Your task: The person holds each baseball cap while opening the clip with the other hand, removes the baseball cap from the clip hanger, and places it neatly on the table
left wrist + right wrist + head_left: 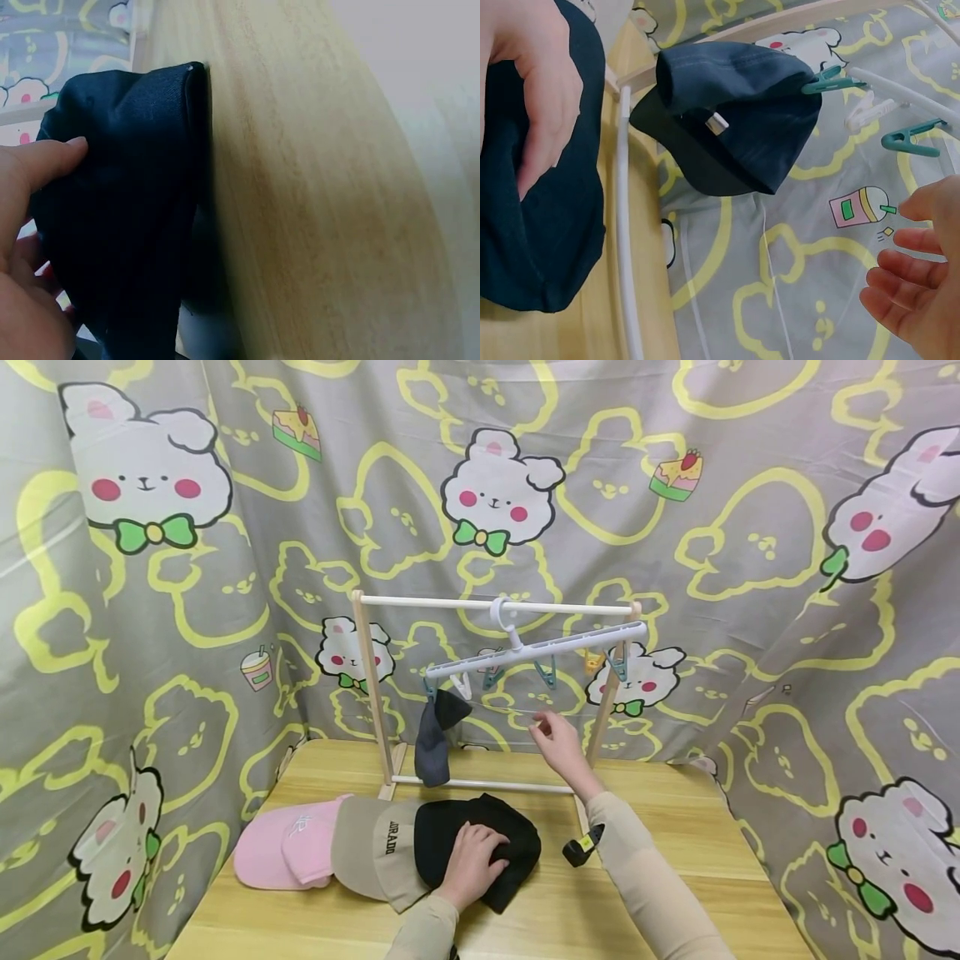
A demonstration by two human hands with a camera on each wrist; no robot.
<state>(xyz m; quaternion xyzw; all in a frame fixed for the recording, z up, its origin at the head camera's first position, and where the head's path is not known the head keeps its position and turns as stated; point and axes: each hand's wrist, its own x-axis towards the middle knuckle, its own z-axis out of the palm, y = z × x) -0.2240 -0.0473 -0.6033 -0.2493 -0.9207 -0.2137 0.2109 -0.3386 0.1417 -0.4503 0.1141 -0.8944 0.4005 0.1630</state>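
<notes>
A black cap (442, 827) lies on the table at the right end of a row of caps. My left hand (471, 864) grips it; the left wrist view has the thumb on one face of the dark cloth (127, 157) and the fingers on the other. My right hand (558, 743) is raised below the clip hanger (540, 647), holding nothing, its fingers loosely bent in the right wrist view. From the hanger's left end a dark navy cap (742, 90) hangs by a teal clip (832, 81).
A wooden stand (367, 685) with a white top bar (427, 602) carries the hanger, which tilts up to the right. Left of the black cap lie a beige cap (363, 852) and a pink cap (262, 847). Patterned curtains (300, 510) enclose the table (660, 860).
</notes>
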